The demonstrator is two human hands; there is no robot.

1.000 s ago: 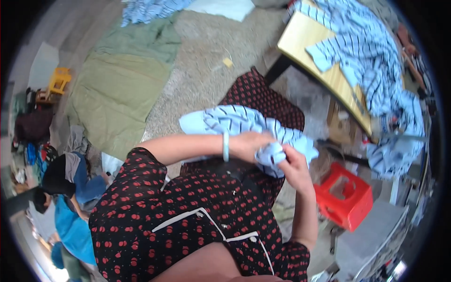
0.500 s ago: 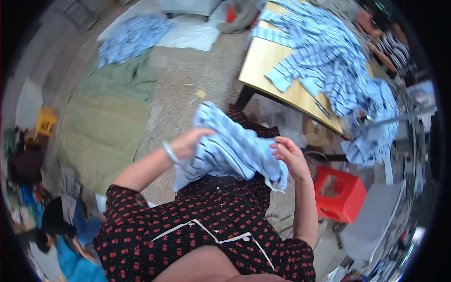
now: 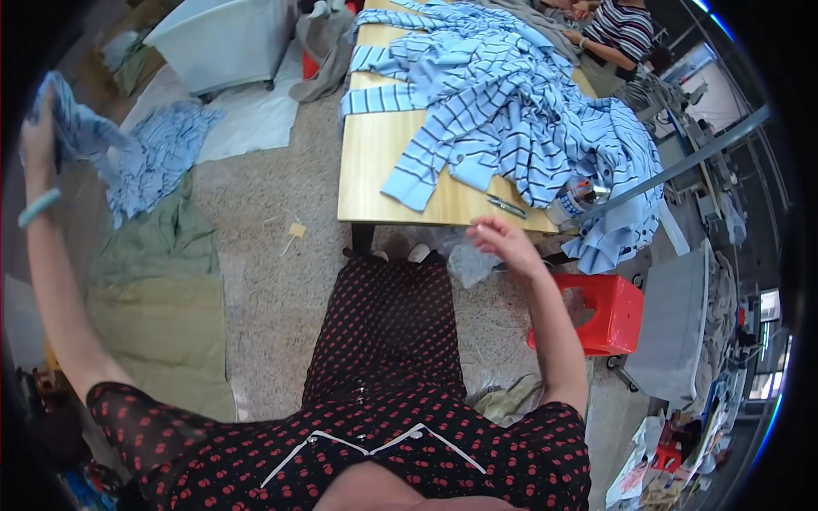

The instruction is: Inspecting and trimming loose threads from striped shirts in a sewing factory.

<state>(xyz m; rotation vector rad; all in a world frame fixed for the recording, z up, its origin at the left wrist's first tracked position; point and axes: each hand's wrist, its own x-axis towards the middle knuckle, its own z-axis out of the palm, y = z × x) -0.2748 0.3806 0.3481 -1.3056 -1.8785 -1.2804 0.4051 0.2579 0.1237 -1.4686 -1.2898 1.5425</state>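
My left hand (image 3: 38, 145), arm outstretched, grips a blue striped garment (image 3: 83, 126) near a heap of similar cloth (image 3: 170, 145). My right hand (image 3: 507, 244), empty, fingers loosely bent, hangs near the edge of the counter (image 3: 365, 175) bearing striped clothes (image 3: 511, 94).

Lighting: indoor, fairly bright, even on floor (image 3: 268, 341) left of table (image 3: 366, 170). Glare: strip light (image 3: 717, 23), beyond table to its right, blown out, blue-fringed. Shadow: soft, under table. Blur: left hand (image 3: 37, 146) and cloth (image 3: 78, 123), far left of table, softened. Distortion: fisheye bowing outward from table; black corners.
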